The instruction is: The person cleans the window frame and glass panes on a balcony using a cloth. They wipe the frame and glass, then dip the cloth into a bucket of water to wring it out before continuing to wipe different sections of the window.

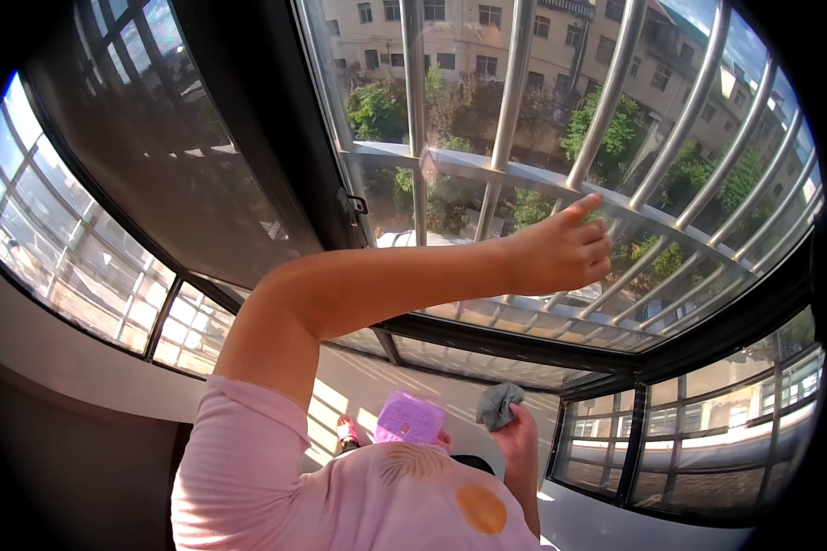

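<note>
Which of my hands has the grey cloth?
Your right hand, low down, grips the grey cloth; your left hand is raised before the barred window, one finger extended.

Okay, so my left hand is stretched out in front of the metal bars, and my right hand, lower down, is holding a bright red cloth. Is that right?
Not quite: the cloth is grey, not bright red. The head view shows it in your right hand, lower than your left hand, which is stretched out before the metal bars.
</note>
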`<state>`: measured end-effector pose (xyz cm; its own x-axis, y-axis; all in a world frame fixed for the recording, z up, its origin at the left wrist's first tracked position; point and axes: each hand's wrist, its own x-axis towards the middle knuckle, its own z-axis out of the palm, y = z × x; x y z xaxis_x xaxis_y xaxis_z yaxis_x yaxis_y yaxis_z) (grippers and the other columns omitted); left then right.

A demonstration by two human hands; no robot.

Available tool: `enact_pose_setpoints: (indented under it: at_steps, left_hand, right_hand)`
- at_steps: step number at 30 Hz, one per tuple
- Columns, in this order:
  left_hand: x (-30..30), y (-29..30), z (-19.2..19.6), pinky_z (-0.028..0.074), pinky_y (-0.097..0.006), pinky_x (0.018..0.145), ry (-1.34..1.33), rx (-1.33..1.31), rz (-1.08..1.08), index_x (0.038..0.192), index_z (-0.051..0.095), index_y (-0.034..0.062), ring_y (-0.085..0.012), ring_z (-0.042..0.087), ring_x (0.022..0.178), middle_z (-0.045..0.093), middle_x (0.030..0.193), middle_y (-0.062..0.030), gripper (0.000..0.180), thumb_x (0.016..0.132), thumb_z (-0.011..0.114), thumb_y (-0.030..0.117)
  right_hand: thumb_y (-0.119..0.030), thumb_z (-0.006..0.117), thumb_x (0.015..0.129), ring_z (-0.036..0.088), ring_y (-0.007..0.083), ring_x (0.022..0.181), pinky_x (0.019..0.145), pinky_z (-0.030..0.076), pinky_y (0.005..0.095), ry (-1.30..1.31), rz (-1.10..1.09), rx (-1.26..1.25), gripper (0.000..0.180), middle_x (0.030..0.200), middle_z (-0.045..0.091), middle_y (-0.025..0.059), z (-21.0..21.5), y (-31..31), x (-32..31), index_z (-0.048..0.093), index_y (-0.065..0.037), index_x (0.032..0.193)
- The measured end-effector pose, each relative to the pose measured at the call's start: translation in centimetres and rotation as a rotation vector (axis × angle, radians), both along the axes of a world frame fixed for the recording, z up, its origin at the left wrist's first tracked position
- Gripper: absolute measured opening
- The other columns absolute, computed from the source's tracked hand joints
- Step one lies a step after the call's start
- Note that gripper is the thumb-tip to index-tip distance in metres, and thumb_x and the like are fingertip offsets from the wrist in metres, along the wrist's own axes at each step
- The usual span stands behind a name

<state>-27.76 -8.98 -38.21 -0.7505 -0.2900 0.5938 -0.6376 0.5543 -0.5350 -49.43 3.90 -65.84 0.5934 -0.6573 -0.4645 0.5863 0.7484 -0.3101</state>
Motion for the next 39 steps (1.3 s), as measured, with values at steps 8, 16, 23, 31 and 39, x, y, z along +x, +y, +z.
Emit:
enact_pose_setpoints:
  at_steps: [8, 16, 23, 31, 39]
  left_hand:
    - [17.7, 11.6, -2.1, 0.033, -0.05, 0.104, -0.231, 0.156, 0.476, 0.078, 0.059, 0.0047, -0.0242, 0.055, 0.102, 0.059, 0.091, -0.0082, 0.009, 0.072, 0.059, 0.012]
    - [23.5, 13.0, -2.4, 0.039, -0.036, 0.099, -0.133, 0.106, 0.447, 0.081, 0.059, 0.0034, -0.0242, 0.056, 0.097, 0.06, 0.089, -0.0077, 0.01, 0.074, 0.057, 0.011]
    - [22.4, 13.8, -2.2, 0.039, -0.043, 0.099, -0.046, 0.175, 0.378, 0.093, 0.061, 0.0058, -0.0257, 0.054, 0.103, 0.059, 0.101, -0.0083, 0.018, 0.077, 0.063, 0.013]
    - [18.8, 15.1, 3.7, 0.031, -0.049, 0.107, 0.188, 0.031, 0.222, 0.102, 0.06, 0.011, -0.029, 0.046, 0.121, 0.053, 0.122, -0.0104, 0.026, 0.076, 0.064, 0.01]
    - [21.4, 14.2, 17.0, 0.031, -0.055, 0.106, 0.137, -0.322, 0.228, 0.098, 0.059, 0.0072, -0.0334, 0.048, 0.118, 0.053, 0.121, -0.013, 0.025, 0.074, 0.062, 0.004]
  right_hand:
    - [-0.016, 0.049, 0.087, 0.059, 0.029, 0.097, 0.083, 0.048, 0.0452, 0.054, 0.087, -0.119, 0.034, 0.114, 0.059, 0.0126, 3.3, -1.5, 2.7, 0.051, -0.005, 0.12]
    - [-0.009, 0.038, 0.094, 0.058, 0.0276, 0.107, 0.091, 0.048, 0.0492, 0.091, 0.151, -0.354, 0.03, 0.117, 0.057, 0.0098, 12.2, -5.2, 9.3, 0.047, -0.006, 0.122]
    - [-0.009, 0.048, 0.091, 0.063, 0.0244, 0.098, 0.084, 0.052, 0.0385, -0.022, 0.063, -0.391, 0.031, 0.109, 0.064, 0.0113, 13.5, -2.4, 9.2, 0.053, -0.001, 0.121]
    - [-0.015, 0.044, 0.094, 0.061, 0.0299, 0.101, 0.087, 0.049, 0.0495, 0.169, 0.027, -0.542, 0.028, 0.111, 0.06, 0.0137, 20.3, -5.6, 8.1, 0.051, -0.002, 0.118]
    - [-0.006, 0.057, 0.088, 0.057, 0.0117, 0.094, 0.076, 0.05, 0.0263, 0.337, -0.948, -1.241, 0.036, 0.106, 0.059, 0.0054, 44.6, -12.9, 9.9, 0.051, -0.004, 0.123]
